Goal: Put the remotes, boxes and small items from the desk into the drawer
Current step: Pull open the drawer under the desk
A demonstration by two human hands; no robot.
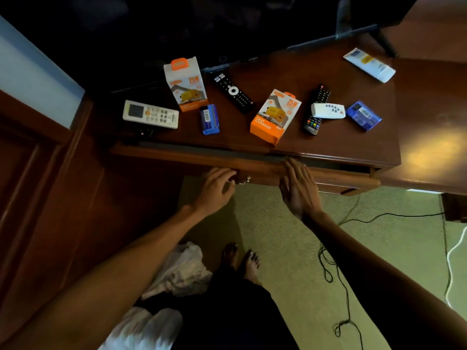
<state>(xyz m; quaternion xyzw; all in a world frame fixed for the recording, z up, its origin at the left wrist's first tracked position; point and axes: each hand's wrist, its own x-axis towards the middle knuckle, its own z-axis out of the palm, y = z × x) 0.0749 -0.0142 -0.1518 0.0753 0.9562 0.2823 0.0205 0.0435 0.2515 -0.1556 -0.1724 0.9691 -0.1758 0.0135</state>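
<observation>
At mid-frame, along the desk's front edge: drawer barely cracked, a thin dark gap above its front panel. Left hand curled loosely at the small metal pull, fingers bent toward it, holding nothing; whether actually pinching the pull, cannot tell. Right hand flat and spread wide, fingertips touching the drawer's top edge, empty too.

On the desktop in the upper half, all still waiting: white air-conditioner remote at left, upright charger box beside it, blue pack just below that, black remote toward centre, orange charger box lying near the front edge, a second black remote with a small white remote resting across it, blue case to the right, white tube at upper right.

Step in hand, by judgement: opening the drawer. Best done with an even pull, straight toward the body, both hands sharing the load to avoid racking the wide front. Worth opening fully before any loading, minding the orange box close to the lip.
</observation>
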